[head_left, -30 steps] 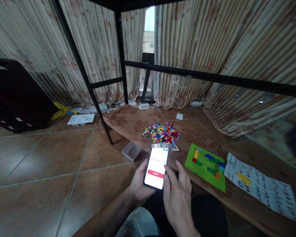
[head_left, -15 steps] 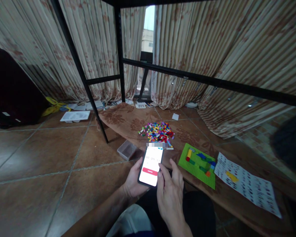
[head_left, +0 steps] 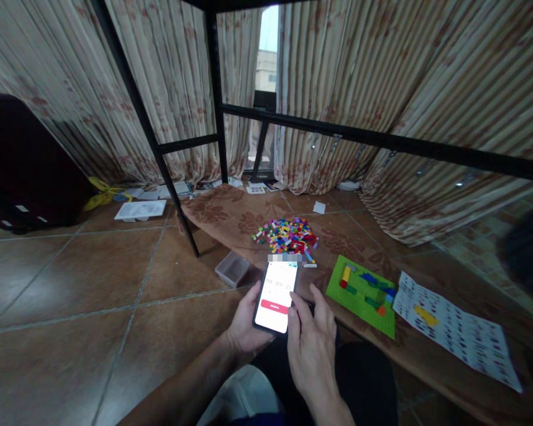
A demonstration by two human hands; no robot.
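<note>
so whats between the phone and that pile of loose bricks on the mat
In the head view, only a bare strip of the brown floral mat separates the phone, held in the left hand, from the brick pile; a small white piece lies just right of that line.

Both forearms come in from the bottom of the view and meet in front of the body. The left hand (head_left: 244,322) is turned palm up, its fingers curled in a closed hold around the edge of what it carries. The right hand (head_left: 313,346) is seen from the back, with the wrist straight. Its fingers are loosely spread and slightly bent, and it holds nothing. The two hands are just beside each other.
</note>
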